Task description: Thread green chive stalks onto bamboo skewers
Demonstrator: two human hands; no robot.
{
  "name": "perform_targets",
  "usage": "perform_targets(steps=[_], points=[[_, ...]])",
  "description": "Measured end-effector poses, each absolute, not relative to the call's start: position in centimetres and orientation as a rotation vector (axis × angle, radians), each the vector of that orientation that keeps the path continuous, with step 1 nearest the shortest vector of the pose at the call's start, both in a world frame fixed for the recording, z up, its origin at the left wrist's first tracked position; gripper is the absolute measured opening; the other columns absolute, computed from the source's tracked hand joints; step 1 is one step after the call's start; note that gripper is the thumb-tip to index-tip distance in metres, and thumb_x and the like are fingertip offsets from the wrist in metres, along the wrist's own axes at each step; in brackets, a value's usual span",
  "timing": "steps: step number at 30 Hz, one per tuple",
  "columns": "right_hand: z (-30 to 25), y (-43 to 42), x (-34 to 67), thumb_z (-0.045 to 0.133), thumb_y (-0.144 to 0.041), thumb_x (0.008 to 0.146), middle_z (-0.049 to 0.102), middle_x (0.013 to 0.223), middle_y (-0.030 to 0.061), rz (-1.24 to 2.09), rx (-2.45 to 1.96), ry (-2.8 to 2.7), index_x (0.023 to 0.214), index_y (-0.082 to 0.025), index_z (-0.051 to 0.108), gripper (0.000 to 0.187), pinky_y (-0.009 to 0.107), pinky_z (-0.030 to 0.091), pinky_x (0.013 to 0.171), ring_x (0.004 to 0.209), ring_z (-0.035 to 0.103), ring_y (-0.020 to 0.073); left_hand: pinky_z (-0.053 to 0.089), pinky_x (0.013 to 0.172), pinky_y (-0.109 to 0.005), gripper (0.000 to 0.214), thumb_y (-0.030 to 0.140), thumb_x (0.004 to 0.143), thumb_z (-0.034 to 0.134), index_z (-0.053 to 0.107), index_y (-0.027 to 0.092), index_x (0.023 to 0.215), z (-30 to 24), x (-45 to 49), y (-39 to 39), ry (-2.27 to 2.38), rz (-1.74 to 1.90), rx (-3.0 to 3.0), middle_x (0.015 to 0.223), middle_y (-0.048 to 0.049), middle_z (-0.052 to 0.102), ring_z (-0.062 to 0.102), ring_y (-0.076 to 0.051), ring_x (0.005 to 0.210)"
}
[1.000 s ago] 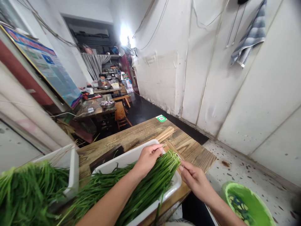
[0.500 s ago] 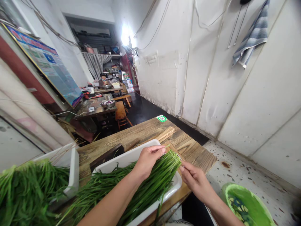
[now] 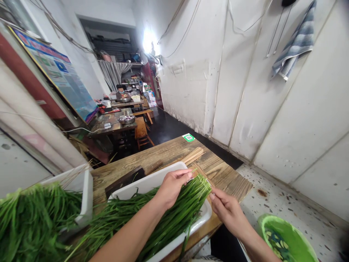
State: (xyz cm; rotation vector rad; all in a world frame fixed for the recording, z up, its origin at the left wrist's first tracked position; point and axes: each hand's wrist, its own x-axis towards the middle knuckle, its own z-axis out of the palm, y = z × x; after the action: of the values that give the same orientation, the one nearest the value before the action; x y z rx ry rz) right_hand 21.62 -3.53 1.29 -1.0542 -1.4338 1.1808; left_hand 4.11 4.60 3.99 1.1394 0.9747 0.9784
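Long green garlic chives (image 3: pixel 174 214) fill a white plastic tray (image 3: pixel 174 166) on the wooden table, their pale cut ends lined up at the tray's far right. My left hand (image 3: pixel 174 185) is over the chives, with thumb and fingers pinched on one chive stalk (image 3: pixel 194 170) whose pale tip sticks out. Beside the row of cut ends, my right hand (image 3: pixel 226 205) is closed in a pinch on the end of a thin skewer, mostly hidden by the fingers and stalks.
Loose bamboo skewers (image 3: pixel 193 155) lie on the wooden table (image 3: pixel 160 153) beyond the tray. A second white tray (image 3: pixel 87 196) of greens with skewers stands left. A green bucket (image 3: pixel 297 233) is on the floor at right. Farther back, a person (image 3: pixel 121 94) sits at another table.
The view has shifted very slightly. Both hands keep almost the same place and the same pinch over the chives.
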Motion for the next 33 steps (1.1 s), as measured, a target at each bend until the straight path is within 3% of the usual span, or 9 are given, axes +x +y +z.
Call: perform_targets(steps=[8, 13, 25, 33], points=[[1.2, -3.5, 21.7, 0.045, -0.044, 0.092, 0.032, 0.062, -0.0034, 1.205, -1.070, -1.435, 0.118, -0.014, 0.059, 0.042, 0.021, 0.017, 0.043, 0.050, 0.022, 0.0086, 0.034, 0.068, -0.027, 0.035, 0.032, 0.063, 0.075, 0.072, 0.012, 0.091, 4.4, 4.3, 4.5, 0.922, 0.987, 1.043, 0.075, -0.0039, 0.064, 0.048, -0.012, 0.069], [1.2, -3.4, 21.6, 0.045, -0.043, 0.092, 0.031, 0.060, -0.0040, 1.208, -1.059, -1.426, 0.116, -0.015, 0.059, 0.040, 0.020, 0.016, 0.041, 0.048, 0.021, 0.0078, 0.033, 0.068, -0.027, 0.036, 0.033, 0.064, 0.074, 0.072, 0.012, 0.093, 4.4, 4.3, 4.4, 0.931, 0.975, 1.059, 0.076, -0.0047, 0.064, 0.048, -0.012, 0.068], [1.4, -3.5, 21.7, 0.045, -0.043, 0.092, 0.030, 0.060, -0.0043, 1.181, -1.061, -1.456, 0.115, -0.015, 0.060, 0.040, 0.020, 0.018, 0.041, 0.049, 0.022, 0.0080, 0.031, 0.065, -0.026, 0.022, 0.033, 0.065, 0.072, 0.070, 0.012, 0.070, 4.8, 4.4, 4.2, 0.895, 0.990, 1.080, 0.065, -0.0006, 0.055, 0.043, -0.010, 0.063], [1.6, -3.6, 21.6, 0.044, -0.046, 0.091, 0.033, 0.061, -0.0033, 1.172, -1.096, -1.467, 0.119, -0.015, 0.059, 0.044, 0.020, 0.019, 0.042, 0.050, 0.022, 0.0091, 0.035, 0.067, -0.027, 0.037, 0.032, 0.065, 0.073, 0.072, 0.013, 0.097, 3.7, 4.4, 4.4, 0.952, 1.015, 1.092, 0.070, -0.0024, 0.062, 0.046, -0.010, 0.062]])
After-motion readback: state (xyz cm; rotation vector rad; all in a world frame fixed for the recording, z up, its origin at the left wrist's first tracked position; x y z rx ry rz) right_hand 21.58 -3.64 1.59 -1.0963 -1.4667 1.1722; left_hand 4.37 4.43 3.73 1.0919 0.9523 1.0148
